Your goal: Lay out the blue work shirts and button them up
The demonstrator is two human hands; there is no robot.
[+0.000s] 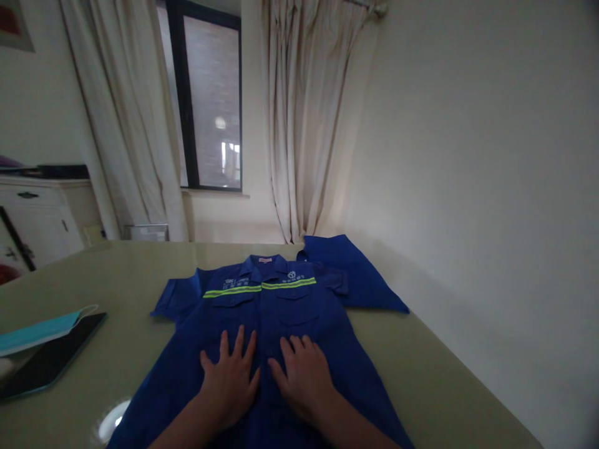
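A blue short-sleeved work shirt [224, 337] lies front side up on the table, its collar at the far end. A yellow-green reflective stripe crosses the chest, with pale printing above it and a flap pocket on each side below. My left hand [231, 380] rests flat on the shirt's front, left of the button placket, fingers spread. Just right of the placket, my right hand [304, 377] lies palm down on the cloth, thumb apart from the fingers. Neither hand grips the fabric. The shirt's lower hem is out of view.
Another piece of blue cloth [360, 274] lies beyond the right sleeve, near the wall. On the table's left are a dark tablet-like device [56, 358] and a light blue face mask [40, 330]. The glossy table [135, 265] borders the right wall; curtains [309, 112] hang behind.
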